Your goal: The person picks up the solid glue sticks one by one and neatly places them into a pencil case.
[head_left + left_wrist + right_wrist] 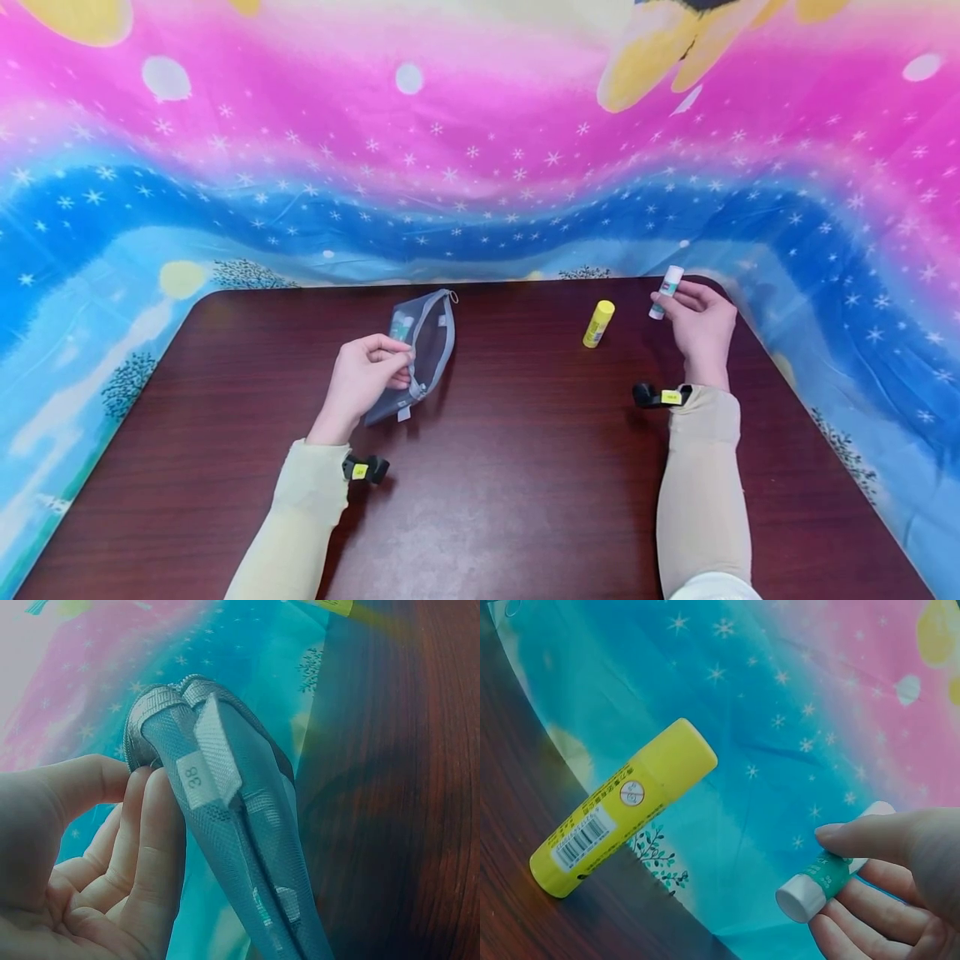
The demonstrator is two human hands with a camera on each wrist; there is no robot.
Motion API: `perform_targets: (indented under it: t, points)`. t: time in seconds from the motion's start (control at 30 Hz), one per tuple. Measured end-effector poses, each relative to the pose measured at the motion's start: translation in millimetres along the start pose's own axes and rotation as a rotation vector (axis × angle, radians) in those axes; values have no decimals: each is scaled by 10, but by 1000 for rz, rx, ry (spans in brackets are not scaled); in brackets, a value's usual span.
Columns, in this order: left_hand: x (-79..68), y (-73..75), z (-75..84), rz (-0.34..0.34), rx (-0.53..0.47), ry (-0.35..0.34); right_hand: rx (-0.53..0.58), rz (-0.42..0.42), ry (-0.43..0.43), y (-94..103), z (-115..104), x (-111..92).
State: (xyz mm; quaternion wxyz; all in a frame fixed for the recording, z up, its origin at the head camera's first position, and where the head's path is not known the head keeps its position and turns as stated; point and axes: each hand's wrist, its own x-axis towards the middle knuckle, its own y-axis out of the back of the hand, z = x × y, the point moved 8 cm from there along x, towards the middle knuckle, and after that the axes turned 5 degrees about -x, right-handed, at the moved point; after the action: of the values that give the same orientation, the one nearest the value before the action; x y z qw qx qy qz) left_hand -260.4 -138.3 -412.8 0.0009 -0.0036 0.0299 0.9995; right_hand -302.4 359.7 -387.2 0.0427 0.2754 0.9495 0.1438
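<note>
My left hand [365,372] pinches the edge of a grey mesh zipper pouch [431,354] near its zipper. The pouch's mouth gapes toward the right, and a white-and-green stick shows through the mesh inside. A small tag printed 38 is on the pouch [262,802] in the left wrist view. Over the far right of the table, my right hand [701,321] holds a white-and-green glue stick [666,293] between thumb and fingers. Just left of that hand, a yellow glue stick [598,324] stands upright on the table, its barcode showing in the right wrist view.
The dark wood-grain table [480,500] is bordered at the back and sides by a printed cloth [480,183] with snowflakes. Each wrist carries a small black camera mount [366,470] with a yellow label.
</note>
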Motion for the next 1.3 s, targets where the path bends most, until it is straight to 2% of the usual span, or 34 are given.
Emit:
perform_targets:
  t: [0.2,0.47,0.77,1.1,1.3]
  points:
    - [8,7,-11,3,8,4,63,22,17,37,-81,-19]
    - [17,0,-1,-3,6,-5,202,48,58,72,-202,-60]
    - [7,6,-14,-5,11,14,190,61,87,80,-315,-129]
    - [7,19,-4,-1,1,-1,160,79,97,118,-420,-206]
    - [10,9,-6,-2,-2,5,197,67,119,90,-486,-250]
